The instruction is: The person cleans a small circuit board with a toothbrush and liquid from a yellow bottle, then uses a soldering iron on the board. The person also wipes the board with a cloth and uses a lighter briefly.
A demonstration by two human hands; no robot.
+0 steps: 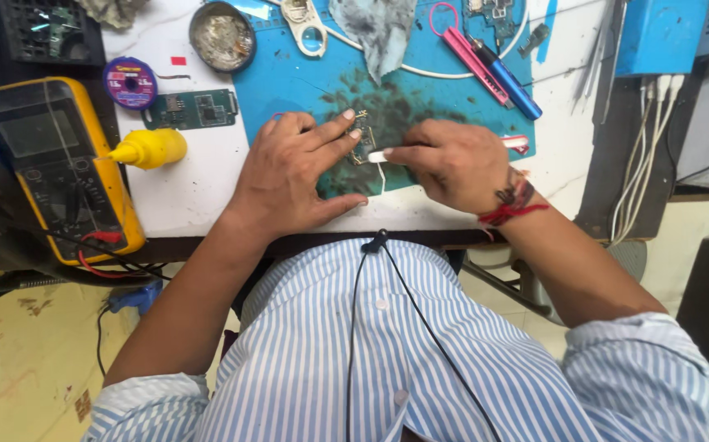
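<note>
The left hand (pixel 293 168) lies flat on the blue work mat (pixel 289 78), fingers spread, with the index and middle fingertips pressing down on a small circuit board (pixel 362 141) that sits near the mat's front edge. The right hand (pixel 452 164) is closed around a white brush-like tool (pixel 379 155), its pale tip touching the small circuit board just below the left fingertips; the tool's far end, white with a red mark, sticks out past the right hand. A red thread band (pixel 511 209) wraps the right wrist.

The mat rests on a white surface (pixel 182 188) and is smeared with dark grime around the small circuit board. Behind the board on the mat lie a grey stained cloth (pixel 375 29), a white looped cable (pixel 444 72), a pink tool (pixel 473 53) and a blue pen-shaped tool (pixel 510 82) side by side. At the mat's back left corner stands a round metal tin (pixel 222 36), with white tweezers-like pliers (pixel 305 24) just right of it.

Left of the mat lie a green circuit board (pixel 191 109), a yellow squeeze bottle (pixel 148 149) on its side, and a purple spool of solder wick (pixel 130 83). Farther left, at the surface's edge, sits a yellow multimeter (pixel 60 164) with red and black leads trailing below it. Right of the mat, a blue box (pixel 661 37) has white cables (pixel 645 164) hanging down from it.
</note>
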